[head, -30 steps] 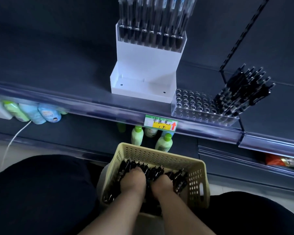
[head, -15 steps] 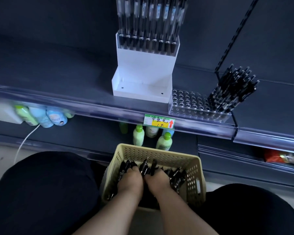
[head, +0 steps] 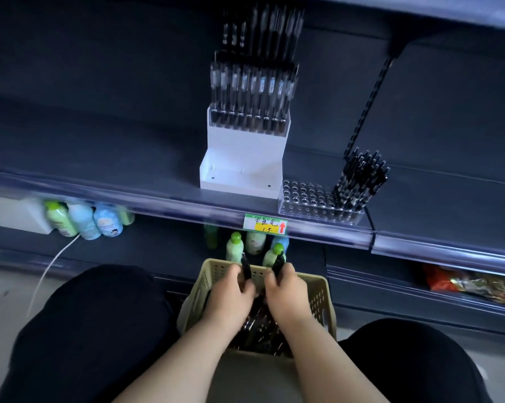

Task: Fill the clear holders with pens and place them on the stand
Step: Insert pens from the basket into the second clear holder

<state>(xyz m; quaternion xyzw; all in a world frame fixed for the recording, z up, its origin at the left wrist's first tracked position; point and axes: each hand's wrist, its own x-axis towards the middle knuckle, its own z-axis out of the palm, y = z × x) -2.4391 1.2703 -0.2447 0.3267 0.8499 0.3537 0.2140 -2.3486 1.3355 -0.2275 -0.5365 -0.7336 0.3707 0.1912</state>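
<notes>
Dark shop shelf (head: pixel 100 158) carries a white stand (head: pixel 245 149) near its front edge, w/ a row of stocked pens (head: pixel 251 91) in the upper tier. Clear holder (head: pixel 303 202) sits just right of the stand at the front edge, black pens (head: pixel 362 175) bunched in its right end. Below, beige basket (head: pixel 321 292) holds loose pens (head: pixel 260 330). Over its far rim, L hand (head: pixel 231 295) grips one upright pen (head: pixel 245 266); R hand (head: pixel 286 292) grips another pen (head: pixel 278 264).
</notes>
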